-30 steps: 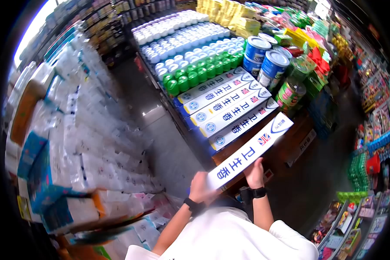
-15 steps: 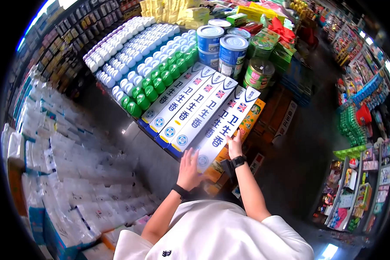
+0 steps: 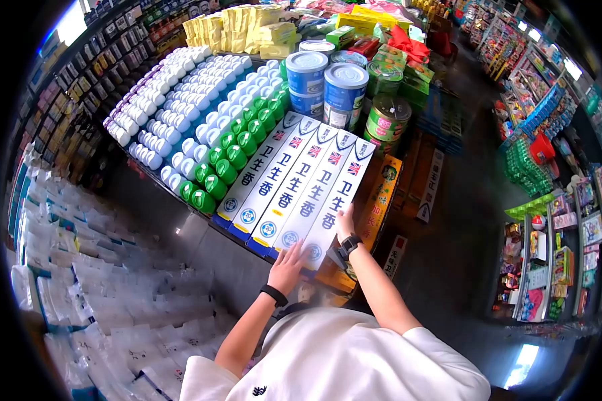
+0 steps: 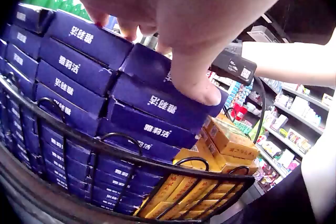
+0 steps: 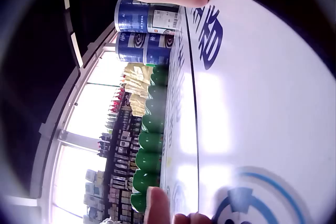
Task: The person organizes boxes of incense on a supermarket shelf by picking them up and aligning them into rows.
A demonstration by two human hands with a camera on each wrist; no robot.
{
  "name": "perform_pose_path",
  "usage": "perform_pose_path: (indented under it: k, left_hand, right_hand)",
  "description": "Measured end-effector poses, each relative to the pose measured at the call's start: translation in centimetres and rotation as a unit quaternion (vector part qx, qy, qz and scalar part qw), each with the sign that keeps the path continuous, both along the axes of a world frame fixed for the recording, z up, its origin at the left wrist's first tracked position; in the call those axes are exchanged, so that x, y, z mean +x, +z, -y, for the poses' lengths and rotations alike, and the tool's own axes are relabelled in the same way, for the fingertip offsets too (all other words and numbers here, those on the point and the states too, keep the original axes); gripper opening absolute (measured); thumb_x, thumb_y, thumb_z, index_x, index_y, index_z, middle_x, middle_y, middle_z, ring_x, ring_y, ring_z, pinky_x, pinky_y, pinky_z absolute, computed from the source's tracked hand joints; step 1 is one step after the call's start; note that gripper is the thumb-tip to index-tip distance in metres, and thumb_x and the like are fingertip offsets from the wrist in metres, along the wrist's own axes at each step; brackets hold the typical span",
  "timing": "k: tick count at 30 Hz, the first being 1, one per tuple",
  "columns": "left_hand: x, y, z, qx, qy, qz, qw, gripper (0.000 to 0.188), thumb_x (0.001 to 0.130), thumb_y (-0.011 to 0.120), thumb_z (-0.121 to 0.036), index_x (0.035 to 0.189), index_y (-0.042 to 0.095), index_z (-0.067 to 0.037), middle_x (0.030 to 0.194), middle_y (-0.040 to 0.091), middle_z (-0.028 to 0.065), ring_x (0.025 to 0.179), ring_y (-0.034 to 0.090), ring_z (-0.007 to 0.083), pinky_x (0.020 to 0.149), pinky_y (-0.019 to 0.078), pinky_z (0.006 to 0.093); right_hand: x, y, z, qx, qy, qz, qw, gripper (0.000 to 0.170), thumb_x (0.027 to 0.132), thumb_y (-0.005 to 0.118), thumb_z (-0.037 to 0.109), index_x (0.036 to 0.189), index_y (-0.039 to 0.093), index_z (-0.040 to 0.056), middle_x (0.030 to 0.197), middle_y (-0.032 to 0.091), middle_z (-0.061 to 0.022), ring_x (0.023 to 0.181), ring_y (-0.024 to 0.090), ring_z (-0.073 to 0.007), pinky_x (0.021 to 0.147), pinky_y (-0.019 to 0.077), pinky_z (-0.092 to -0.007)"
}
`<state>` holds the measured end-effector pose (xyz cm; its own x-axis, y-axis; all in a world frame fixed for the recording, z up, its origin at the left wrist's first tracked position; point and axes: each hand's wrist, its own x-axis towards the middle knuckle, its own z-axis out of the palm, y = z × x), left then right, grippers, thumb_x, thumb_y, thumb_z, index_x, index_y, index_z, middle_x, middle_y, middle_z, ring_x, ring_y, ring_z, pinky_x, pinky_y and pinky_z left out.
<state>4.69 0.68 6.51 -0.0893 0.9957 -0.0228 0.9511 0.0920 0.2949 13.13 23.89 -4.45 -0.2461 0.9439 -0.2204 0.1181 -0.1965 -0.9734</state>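
Observation:
A long white incense box (image 3: 342, 189) with a small British flag lies flush at the right end of a row of similar boxes (image 3: 279, 174). My left hand (image 3: 286, 269) rests at its near end. In the left wrist view, the left thumb (image 4: 198, 90) presses on the dark blue box ends (image 4: 149, 100), and the fingers reach over the top. My right hand (image 3: 346, 224) holds the box's right edge, with a digit on the white top; its other fingers are mostly hidden. Black bands circle both wrists.
Green-capped containers (image 3: 236, 157) stand left of the boxes, blue cans (image 3: 345, 87) behind them. A black wire rack (image 4: 121, 150) fronts the stacks; yellow boxes (image 4: 231, 142) sit at its right end. Plastic-wrapped packs (image 3: 114, 287) fill the left side; shelves (image 3: 562, 254) line the right.
The incense box has come down from both hands onto the stack and now lies in line with the others. The left hand has shifted from gripping its end to resting there.

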Motion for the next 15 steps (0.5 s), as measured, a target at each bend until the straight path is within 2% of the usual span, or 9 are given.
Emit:
perform_pose_path:
  k: [2,5,8,11,12,13,15]
  left_hand:
    - [-0.5,-0.5,0.0,0.011,-0.016,0.007,1.000,0.083,0.068,0.070,-0.023,0.139,0.029,-0.012,0.146,0.027,0.0066,0.134,0.028,0.0230,0.107,0.0283,0.0410]
    - [-0.7,-0.9,0.1,0.021,-0.033,-0.014,0.999,0.084,0.067,0.070,-0.026,0.139,0.029,-0.010,0.145,0.029,0.0053,0.133,0.030,0.0222,0.106,0.0296,0.0401]
    - [-1.0,-1.0,0.1,0.028,-0.045,-0.039,0.998,0.084,0.067,0.071,-0.028,0.139,0.030,-0.010,0.144,0.031,0.0043,0.132,0.031,0.0218,0.105,0.0307,0.0392]
    - [-1.1,-1.3,0.1,0.031,-0.047,-0.056,0.997,0.084,0.066,0.071,-0.029,0.138,0.032,-0.010,0.144,0.032,0.0039,0.131,0.032,0.0214,0.104,0.0312,0.0385]
    - [-1.1,-1.3,0.0,0.032,-0.047,-0.055,0.997,0.084,0.066,0.071,-0.029,0.138,0.032,-0.009,0.144,0.032,0.0040,0.131,0.032,0.0213,0.104,0.0311,0.0384]
    - [-1.1,-1.3,-0.2,0.034,-0.046,-0.054,0.997,0.084,0.066,0.072,-0.029,0.138,0.032,-0.009,0.144,0.032,0.0040,0.131,0.032,0.0212,0.104,0.0310,0.0383]
    - [-1.1,-1.1,-0.3,0.030,-0.044,-0.039,0.998,0.083,0.067,0.072,-0.028,0.137,0.033,-0.009,0.144,0.031,0.0042,0.132,0.031,0.0214,0.104,0.0303,0.0388]
  right_hand:
    - [-0.5,0.4,0.3,-0.022,-0.015,-0.010,1.000,0.058,0.088,0.038,0.003,0.140,0.013,-0.0016,0.135,0.034,-0.0271,0.122,0.042,-0.0315,0.101,0.0342,-0.0353]
    - [-0.7,1.1,0.8,-0.056,-0.044,-0.014,0.997,0.058,0.089,0.037,0.004,0.141,0.010,-0.0018,0.133,0.039,-0.0252,0.119,0.045,-0.0323,0.099,0.0358,-0.0360]
    - [-0.6,0.3,0.7,-0.050,-0.048,-0.002,0.998,0.052,0.090,0.038,0.006,0.138,0.019,-0.0001,0.127,0.046,-0.0230,0.113,0.050,-0.0310,0.095,0.0395,-0.0356]
    - [0.0,2.5,1.1,-0.101,-0.036,-0.069,0.992,0.044,0.090,0.042,0.008,0.131,0.030,0.0022,0.122,0.051,-0.0207,0.107,0.054,-0.0283,0.090,0.0424,-0.0345]
    - [0.2,3.0,1.2,-0.109,-0.041,-0.053,0.992,0.036,0.089,0.045,0.010,0.124,0.038,0.0032,0.115,0.056,-0.0181,0.102,0.057,-0.0259,0.086,0.0445,-0.0340]
    - [0.5,4.2,1.3,-0.097,-0.038,0.004,0.995,0.036,0.089,0.048,0.011,0.123,0.041,0.0025,0.112,0.058,-0.0166,0.099,0.058,-0.0257,0.085,0.0448,-0.0338]
    - [0.8,2.5,0.7,-0.084,-0.025,-0.033,0.996,0.037,0.088,0.052,0.012,0.122,0.043,0.0022,0.111,0.059,-0.0154,0.099,0.058,-0.0254,0.084,0.0449,-0.0334]
